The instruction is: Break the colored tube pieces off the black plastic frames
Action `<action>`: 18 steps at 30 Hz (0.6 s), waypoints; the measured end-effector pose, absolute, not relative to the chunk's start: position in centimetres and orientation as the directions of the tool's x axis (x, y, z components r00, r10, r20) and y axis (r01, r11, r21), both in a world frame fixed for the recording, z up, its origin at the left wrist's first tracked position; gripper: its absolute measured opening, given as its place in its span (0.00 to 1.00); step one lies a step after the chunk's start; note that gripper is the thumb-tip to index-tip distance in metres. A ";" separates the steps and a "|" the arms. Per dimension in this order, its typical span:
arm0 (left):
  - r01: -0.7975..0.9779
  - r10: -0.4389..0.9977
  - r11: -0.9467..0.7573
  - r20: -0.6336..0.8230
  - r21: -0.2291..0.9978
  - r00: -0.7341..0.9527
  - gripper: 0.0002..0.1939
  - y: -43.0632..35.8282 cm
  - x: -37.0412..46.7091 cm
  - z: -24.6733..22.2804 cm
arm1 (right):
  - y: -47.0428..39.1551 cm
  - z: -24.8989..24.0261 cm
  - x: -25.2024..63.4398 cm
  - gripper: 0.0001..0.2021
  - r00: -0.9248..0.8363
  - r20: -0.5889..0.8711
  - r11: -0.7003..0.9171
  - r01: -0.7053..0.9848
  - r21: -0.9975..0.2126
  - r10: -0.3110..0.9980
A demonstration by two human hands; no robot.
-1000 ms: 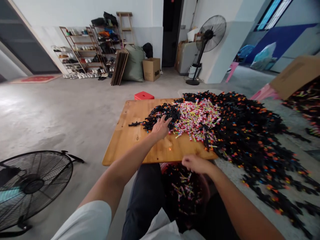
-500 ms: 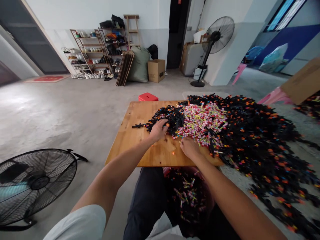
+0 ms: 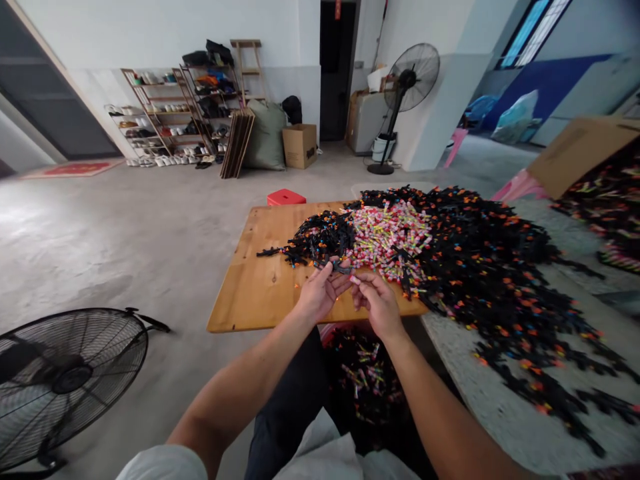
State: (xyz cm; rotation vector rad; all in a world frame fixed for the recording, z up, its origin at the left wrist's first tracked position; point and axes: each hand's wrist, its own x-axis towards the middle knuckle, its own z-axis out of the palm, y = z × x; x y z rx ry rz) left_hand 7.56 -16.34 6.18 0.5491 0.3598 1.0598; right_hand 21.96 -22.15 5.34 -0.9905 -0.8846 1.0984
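Note:
My left hand (image 3: 319, 291) is turned palm up above the front of the wooden table (image 3: 270, 293), its fingers holding a small black toy-like piece (image 3: 341, 267). Close beside it on the right, my right hand (image 3: 379, 301) pinches a small pink-and-white tube (image 3: 355, 280) near the black piece. Behind my hands lies a heap of pink, white and yellow tubes (image 3: 390, 233). A smaller pile of black pieces with orange and blue bits (image 3: 323, 233) sits to its left.
A large heap of black pieces (image 3: 480, 260) spreads over the right side. Between my legs stands a tub of black pieces and tubes (image 3: 367, 380). A floor fan (image 3: 73, 379) is at left, a red stool (image 3: 286, 197) behind the table, a cardboard box (image 3: 575, 157) at right.
My left hand has drawn back from the black pile, turned palm up and now holds a black piece. My right hand has lifted a tube beside it. The view has shifted right.

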 end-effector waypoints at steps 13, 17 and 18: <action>-0.688 0.939 0.276 -0.036 0.672 0.342 0.17 -18.5 8.7 8.1 | -23.5 6.7 21.7 0.15 0.320 0.079 0.194 -0.347 -0.918 0.944; -0.693 0.951 0.217 0.013 0.687 0.310 0.19 -18.9 8.8 8.2 | -23.5 6.6 21.6 0.14 0.334 0.060 0.191 -0.372 -0.909 0.940; -0.694 0.953 0.202 0.024 0.691 0.302 0.20 -19.0 8.9 8.1 | -23.6 6.6 21.6 0.13 0.333 0.057 0.191 -0.385 -0.903 0.941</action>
